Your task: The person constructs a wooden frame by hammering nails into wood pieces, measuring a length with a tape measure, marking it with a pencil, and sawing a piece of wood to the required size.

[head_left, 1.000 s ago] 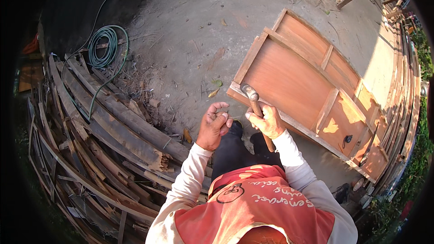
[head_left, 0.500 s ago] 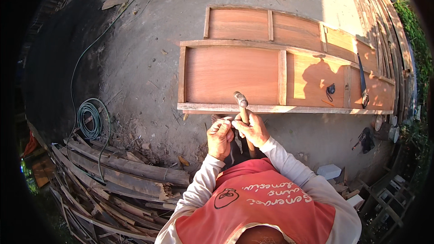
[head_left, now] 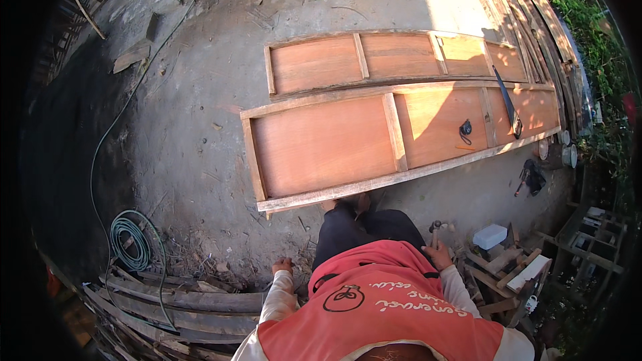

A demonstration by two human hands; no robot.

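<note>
At my right side, my right hand is closed round a hammer, whose head shows beyond the fingers. My left hand hangs low on the left with curled fingers, and whatever is inside is too small to make out. Before my feet lies the nearer wooden framed panel, a reddish plywood sheet with battens across it. Neither hand touches it. On it rest a black tape measure, an orange pencil and a handsaw. A second framed panel lies just beyond.
Scrap planks are heaped at lower left beside a coiled green hose. Long boards run along the far right. A white box and wood offcuts lie to my right, with a black bag farther off.
My hands have parted from in front of my body. The right has dropped to my right side with the hammer, the left to the left. The view has shifted, showing more ground.
</note>
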